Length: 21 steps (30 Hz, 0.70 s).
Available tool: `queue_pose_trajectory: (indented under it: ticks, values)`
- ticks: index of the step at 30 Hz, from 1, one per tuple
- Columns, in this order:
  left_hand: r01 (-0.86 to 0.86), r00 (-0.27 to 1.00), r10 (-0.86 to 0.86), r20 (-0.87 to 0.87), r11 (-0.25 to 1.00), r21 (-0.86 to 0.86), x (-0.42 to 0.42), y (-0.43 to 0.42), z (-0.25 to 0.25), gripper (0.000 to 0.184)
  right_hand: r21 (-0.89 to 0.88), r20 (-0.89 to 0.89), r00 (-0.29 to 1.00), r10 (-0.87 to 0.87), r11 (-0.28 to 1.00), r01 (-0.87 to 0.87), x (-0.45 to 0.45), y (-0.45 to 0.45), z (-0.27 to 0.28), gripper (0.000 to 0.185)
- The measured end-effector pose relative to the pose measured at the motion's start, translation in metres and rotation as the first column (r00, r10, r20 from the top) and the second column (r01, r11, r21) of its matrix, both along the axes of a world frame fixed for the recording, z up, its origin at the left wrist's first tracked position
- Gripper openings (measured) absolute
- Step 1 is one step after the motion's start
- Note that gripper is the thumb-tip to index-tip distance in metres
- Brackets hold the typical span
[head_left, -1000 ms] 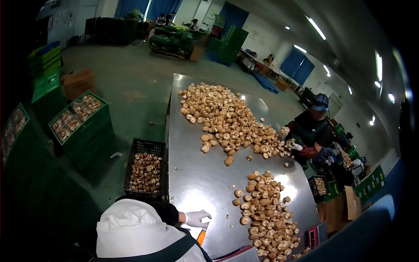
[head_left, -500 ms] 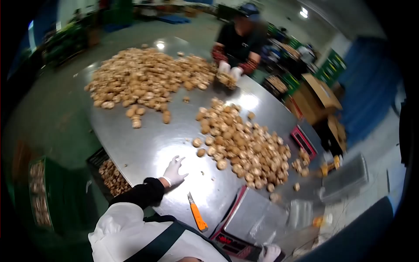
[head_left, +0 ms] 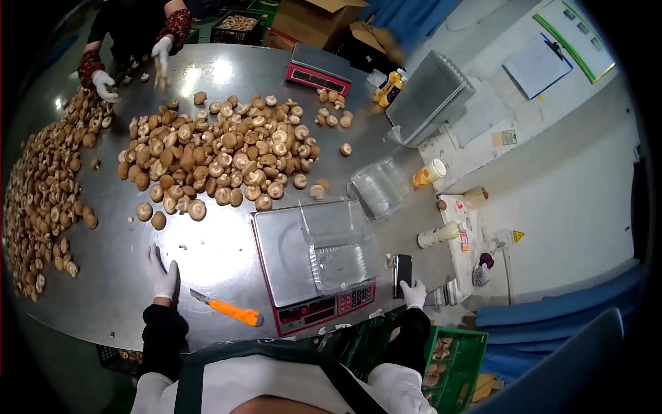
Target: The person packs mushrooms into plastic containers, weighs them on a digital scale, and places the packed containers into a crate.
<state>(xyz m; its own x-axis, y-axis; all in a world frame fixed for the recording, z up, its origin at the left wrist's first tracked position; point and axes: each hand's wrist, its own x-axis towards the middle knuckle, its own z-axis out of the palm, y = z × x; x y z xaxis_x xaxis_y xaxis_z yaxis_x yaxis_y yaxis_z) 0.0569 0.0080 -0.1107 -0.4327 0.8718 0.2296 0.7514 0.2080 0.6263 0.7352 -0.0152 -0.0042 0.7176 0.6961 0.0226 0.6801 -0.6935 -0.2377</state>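
Observation:
My left hand (head_left: pixel 164 276), in a white glove, is open above the steel table, thumb apart from the fingers, with nothing in it. Just to its right lies an orange utility knife (head_left: pixel 234 312) with its blade out. My right hand (head_left: pixel 414 294), also gloved, grips the lower end of a dark smartphone (head_left: pixel 404 268) at the table's right side. Between my hands stands a red-edged digital scale (head_left: pixel 283 241) with a clear plastic tray (head_left: pixel 339 268) on its plate. Beyond it spreads a heap of shiitake mushrooms (head_left: pixel 221 152).
A larger mushroom pile (head_left: pixel 45 200) covers the left side. A co-worker's gloved hands (head_left: pixel 162 55) are at the far edge. A second scale (head_left: pixel 318 70), stacked clear containers (head_left: pixel 431 96), a yellow bottle (head_left: pixel 391 88) and a cup (head_left: pixel 429 172) stand right. A green crate (head_left: pixel 476 352) sits below.
My view has turned to the right. My right hand, low beside the scale before, now shows clearly at the smartphone. The co-worker's hands, together on mushrooms before, are now apart.

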Motion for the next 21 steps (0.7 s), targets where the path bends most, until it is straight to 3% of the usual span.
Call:
queue_pose_trajectory:
  ticks: [1, 2, 4, 8, 10, 14, 19, 21]
  values:
    - [-0.015, 0.997, 0.014, 0.071, 1.000, 0.013, 0.003, -0.002, 0.007, 0.065, -0.069, -0.016, 0.999, -0.049, 0.996, 0.048, 0.002, 0.003, -0.007, 0.080]
    - [-0.019, 0.998, 0.018, 0.065, 1.000, 0.012, 0.004, -0.002, 0.006, 0.065, -0.180, 0.035, 0.996, -0.082, 0.980, 0.087, 0.003, 0.008, -0.015, 0.091]
    - [-0.031, 0.999, 0.031, -0.020, 1.000, -0.002, 0.001, -0.006, 0.006, 0.063, -0.235, 0.033, 0.994, -0.105, 0.966, 0.110, 0.003, 0.018, -0.021, 0.099]
    - [-0.038, 0.998, 0.036, -0.061, 0.999, -0.031, 0.002, -0.011, 0.005, 0.064, -0.276, 0.015, 0.985, -0.174, 0.946, 0.171, 0.011, 0.035, -0.030, 0.097]
    - [-0.050, 0.991, 0.051, -0.123, 0.999, 0.011, 0.007, -0.013, 0.009, 0.063, -0.263, -0.187, 0.971, -0.150, 0.960, 0.098, 0.027, 0.038, -0.029, 0.093]
    - [-0.098, 0.985, 0.089, -0.150, 0.994, -0.052, 0.010, -0.014, 0.010, 0.063, -0.134, -0.142, 0.979, -0.146, 0.983, 0.127, 0.032, 0.033, -0.039, 0.086]
    - [-0.103, 0.988, 0.102, -0.114, 0.995, -0.001, 0.007, 0.000, 0.021, 0.068, -0.208, -0.032, 0.987, -0.154, 0.967, 0.145, 0.027, 0.031, -0.033, 0.097]
    - [-0.116, 0.985, 0.117, -0.126, 0.993, 0.016, -0.004, 0.012, 0.028, 0.070, -0.023, 0.001, 0.987, -0.162, 0.987, 0.162, 0.027, 0.031, -0.026, 0.104]
